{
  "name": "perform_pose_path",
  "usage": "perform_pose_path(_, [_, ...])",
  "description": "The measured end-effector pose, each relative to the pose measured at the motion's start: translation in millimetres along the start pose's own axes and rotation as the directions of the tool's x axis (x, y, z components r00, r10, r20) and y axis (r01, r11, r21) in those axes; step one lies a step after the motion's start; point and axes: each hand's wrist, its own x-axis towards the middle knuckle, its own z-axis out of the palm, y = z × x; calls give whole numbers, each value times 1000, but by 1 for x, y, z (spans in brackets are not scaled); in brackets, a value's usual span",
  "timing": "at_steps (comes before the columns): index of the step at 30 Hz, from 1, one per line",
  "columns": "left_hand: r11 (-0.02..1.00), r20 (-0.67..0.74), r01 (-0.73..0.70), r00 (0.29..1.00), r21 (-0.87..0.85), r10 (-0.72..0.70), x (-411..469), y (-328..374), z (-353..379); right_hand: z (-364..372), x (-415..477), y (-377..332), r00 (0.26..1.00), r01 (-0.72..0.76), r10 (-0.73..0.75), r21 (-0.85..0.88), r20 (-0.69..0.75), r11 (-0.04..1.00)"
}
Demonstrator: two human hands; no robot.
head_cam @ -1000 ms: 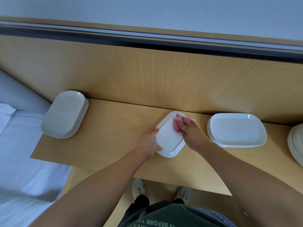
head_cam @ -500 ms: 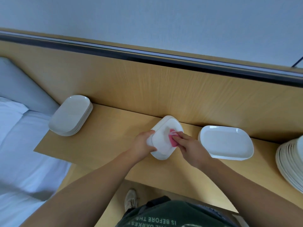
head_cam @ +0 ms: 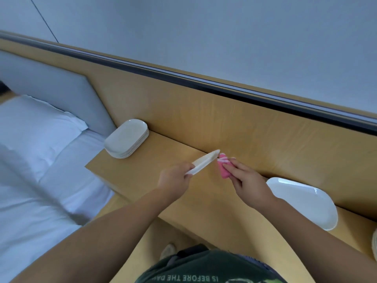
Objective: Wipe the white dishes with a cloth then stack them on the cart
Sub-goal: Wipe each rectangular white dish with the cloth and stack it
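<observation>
Above the middle of the wooden surface (head_cam: 130, 172), lifted clear of it and tipped so steeply as to show almost edge-on: one white dish (head_cam: 205, 162). Probably tilted like this to bring its other face or rim round to the cloth, or else to carry it off to a pile; cannot tell which. Gripped at its near left end by the left hand (head_cam: 175, 179), fingers curled round the edge. Just right of the dish's far tip, seemingly apart from it by a sliver, a folded pink cloth (head_cam: 224, 170), pinched in the right hand (head_cam: 250, 181) with the fingers laid along its top. Neither hand released, then: one on the dish, one on the cloth. At the far left corner of the surface, beside the bed (head_cam: 40, 170), a stack of dishes (head_cam: 127, 137), kept well apart and likely the wiped pile. To the right, lying flat near the back panel, a lone dish (head_cam: 304, 201), perhaps awaiting its turn. No cart in view.
</observation>
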Motion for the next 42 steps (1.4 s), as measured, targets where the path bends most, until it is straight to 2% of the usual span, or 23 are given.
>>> perform_pose_path(6, [994,-297,-40,952,106,70,-6,-50,-34,23,29,-27,991,130,-130,10,16,991])
perform_pose_path(12, [983,-389,-58,913,174,123,-5,-113,-66,54,70,-57,986,154,-153,0,67,988])
perform_pose_path(21, [963,-297,-37,948,267,119,11,-209,-93,104,114,-103,989,146,-145,-72,19,987])
perform_pose_path(25, [968,-203,39,979,247,12,23,-237,-94,126,123,-111,993,115,-110,-106,47,988])
perform_pose_path(28, [958,-75,77,995,278,-58,35,-254,-92,135,129,-116,994,94,-88,-109,60,990])
perform_pose_path(35, [947,93,191,971,257,-221,54,-278,-85,148,144,-124,998,47,-41,-155,47,987])
perform_pose_path(38, [958,131,208,963,196,-236,60,-287,-78,149,146,-122,999,24,-16,-165,50,986])
perform_pose_path(42, [951,156,211,956,228,-249,68,-293,-73,151,148,-118,998,8,3,-170,66,985])
